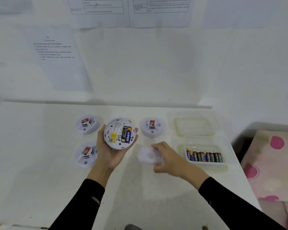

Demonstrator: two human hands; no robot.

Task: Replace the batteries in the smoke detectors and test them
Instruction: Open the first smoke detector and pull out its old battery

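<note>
Head view shows our left hand (111, 146) gripping the opened smoke detector (119, 132) with batteries (126, 134) inside, our right hand (166, 156) pinching its back plate (148, 155) on the worktop (40, 163); we think swapping batteries comes next.

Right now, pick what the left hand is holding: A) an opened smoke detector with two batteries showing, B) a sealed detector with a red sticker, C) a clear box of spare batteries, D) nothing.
A: the left hand cups the opened smoke detector, underside up, with two batteries seated in its compartment.
</note>
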